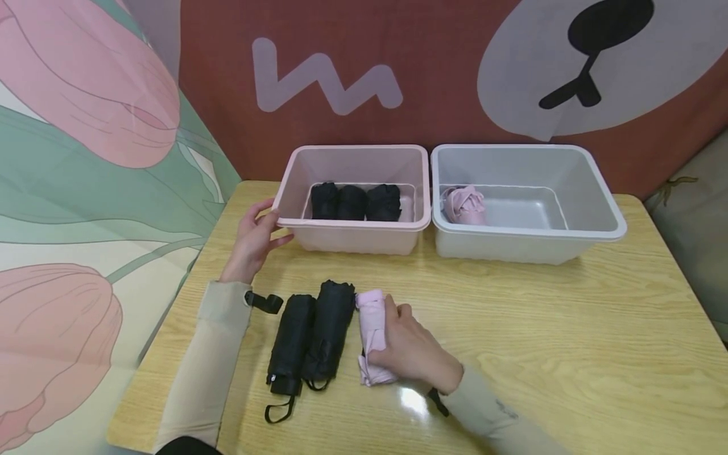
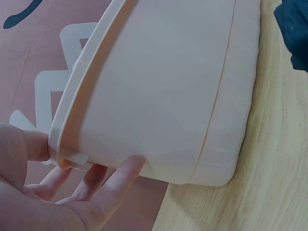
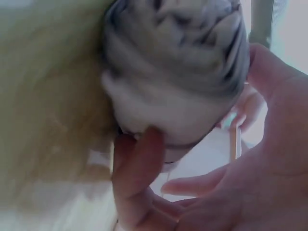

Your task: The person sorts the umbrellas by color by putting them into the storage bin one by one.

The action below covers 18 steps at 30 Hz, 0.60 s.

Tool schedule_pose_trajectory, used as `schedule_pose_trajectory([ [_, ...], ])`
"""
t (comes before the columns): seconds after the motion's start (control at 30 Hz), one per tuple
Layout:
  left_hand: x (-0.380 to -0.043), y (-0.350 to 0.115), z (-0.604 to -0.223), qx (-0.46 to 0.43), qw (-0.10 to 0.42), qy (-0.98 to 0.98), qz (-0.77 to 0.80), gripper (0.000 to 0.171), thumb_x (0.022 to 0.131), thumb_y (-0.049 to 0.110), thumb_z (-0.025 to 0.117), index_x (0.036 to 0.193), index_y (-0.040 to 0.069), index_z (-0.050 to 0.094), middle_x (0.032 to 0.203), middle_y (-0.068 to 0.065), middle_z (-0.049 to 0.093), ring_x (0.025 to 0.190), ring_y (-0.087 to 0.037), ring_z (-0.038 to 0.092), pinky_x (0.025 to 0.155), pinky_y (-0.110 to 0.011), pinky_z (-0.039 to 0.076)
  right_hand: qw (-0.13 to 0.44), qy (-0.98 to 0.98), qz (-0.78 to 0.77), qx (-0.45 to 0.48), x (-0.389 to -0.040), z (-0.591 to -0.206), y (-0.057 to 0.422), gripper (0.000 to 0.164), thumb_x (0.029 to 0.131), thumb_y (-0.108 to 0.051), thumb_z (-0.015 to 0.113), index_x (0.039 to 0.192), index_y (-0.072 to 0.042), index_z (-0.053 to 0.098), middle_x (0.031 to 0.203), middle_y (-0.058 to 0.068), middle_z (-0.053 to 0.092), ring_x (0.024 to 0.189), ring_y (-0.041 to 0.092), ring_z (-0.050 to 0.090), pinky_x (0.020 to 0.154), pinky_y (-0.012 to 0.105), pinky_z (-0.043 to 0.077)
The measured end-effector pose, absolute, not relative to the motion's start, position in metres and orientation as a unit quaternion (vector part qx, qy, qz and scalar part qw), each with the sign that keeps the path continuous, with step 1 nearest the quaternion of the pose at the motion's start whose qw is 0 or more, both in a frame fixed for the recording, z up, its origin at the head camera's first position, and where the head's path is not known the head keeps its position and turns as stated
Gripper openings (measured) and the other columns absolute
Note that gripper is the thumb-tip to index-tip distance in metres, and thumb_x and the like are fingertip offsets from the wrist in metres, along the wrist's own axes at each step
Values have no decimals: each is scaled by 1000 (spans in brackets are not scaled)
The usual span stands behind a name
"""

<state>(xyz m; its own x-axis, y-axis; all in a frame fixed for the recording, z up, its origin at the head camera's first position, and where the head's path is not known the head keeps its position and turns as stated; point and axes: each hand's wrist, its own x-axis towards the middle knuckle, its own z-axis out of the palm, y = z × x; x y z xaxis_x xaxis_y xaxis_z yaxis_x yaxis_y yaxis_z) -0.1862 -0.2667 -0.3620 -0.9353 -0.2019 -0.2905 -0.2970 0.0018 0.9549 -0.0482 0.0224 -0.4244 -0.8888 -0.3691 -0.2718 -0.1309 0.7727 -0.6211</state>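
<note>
My right hand [image 1: 418, 351] grips a folded pink umbrella [image 1: 372, 322] above the near middle of the table. The right wrist view shows the gathered fabric end of this umbrella [image 3: 178, 62], with fingers and thumb around it. At the front left corner of the pink bin [image 1: 355, 239], my left hand [image 1: 253, 240] holds the rim and wall between thumb and fingers. Two folded black umbrellas, a left one [image 1: 291, 344] with a wrist loop and a right one [image 1: 330, 332], lie side by side left of the pink umbrella.
Three black umbrellas [image 1: 351, 203] are in the pink bin. A grey-white bin [image 1: 512, 245] beside it holds another pink umbrella [image 1: 466, 205]. Both bins stand along the back of the wooden table [image 1: 569, 328], against a printed cloth wall [image 1: 443, 82].
</note>
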Motion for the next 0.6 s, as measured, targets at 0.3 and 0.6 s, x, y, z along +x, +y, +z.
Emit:
schedule_pose_trajectory([
  [0.3,-187,-267,-363,-176,31,703,688,46,101,27,50,144,20,36,144,-14,46,118,-24,54,94,-42,54,196,938,-257,-129,-54,-422,34,105,72,-42,74,149,7,23,122,30,52,79,24,55,57,35,48],
  [0.6,-187,-267,-362,-178,31,703,688,47,100,27,50,144,20,35,144,-14,46,118,-24,54,97,-45,52,214,930,-266,-133,-55,-422,37,98,80,-48,72,145,11,29,126,31,50,84,28,58,68,42,54],
])
